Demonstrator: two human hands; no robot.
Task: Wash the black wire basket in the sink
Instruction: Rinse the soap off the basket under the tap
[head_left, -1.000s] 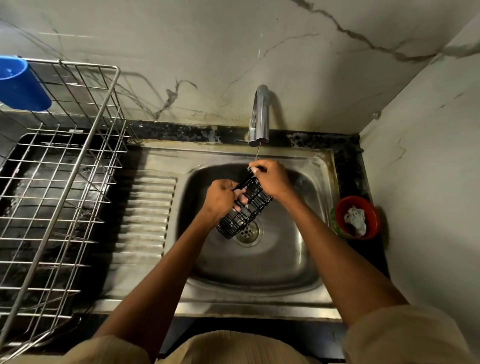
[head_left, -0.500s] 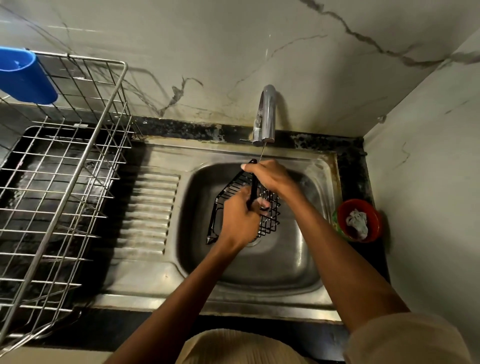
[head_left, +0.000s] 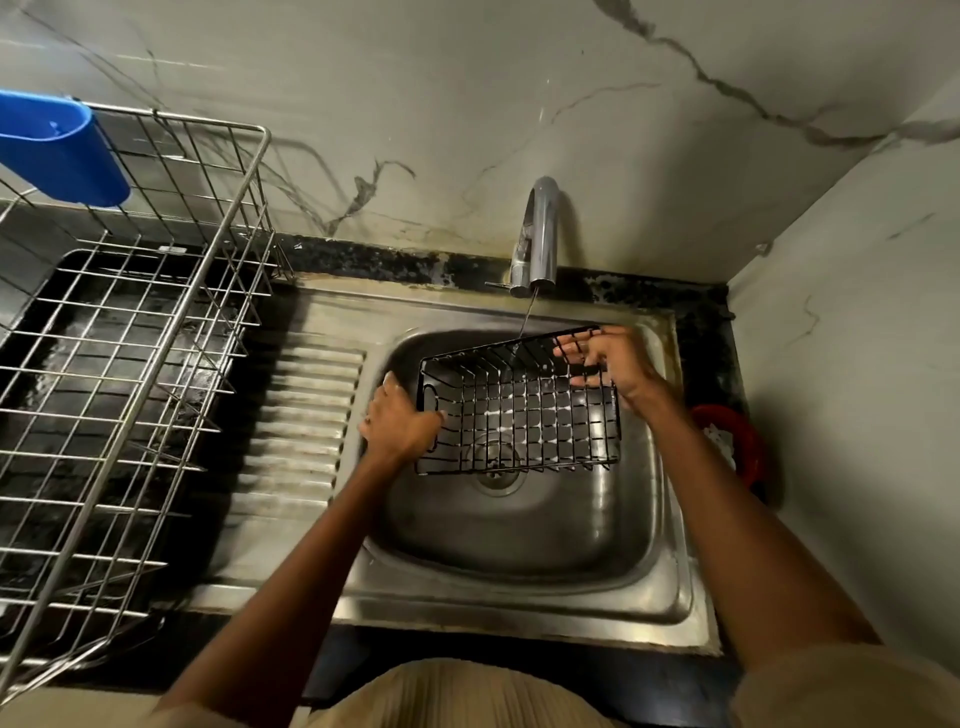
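The black wire basket (head_left: 519, 410) is held open side up over the steel sink (head_left: 519, 540), above the drain. My left hand (head_left: 400, 423) grips its left end wall. My right hand (head_left: 608, 364) sits at the far right corner, its fingers curled through the wires of the rim. A thin stream of water falls from the tap (head_left: 535, 239) onto the basket's back edge.
A large steel dish rack (head_left: 119, 364) stands on the left counter with a blue cup (head_left: 57, 150) hung on its back corner. A ribbed drainboard (head_left: 306, 415) lies between rack and basin. A red bowl (head_left: 737, 447) with a white scrap sits right of the sink.
The basket has been turned from standing on edge to lying flat and open side up. My left hand moved from its middle to its left end; my right hand stayed at the top right.
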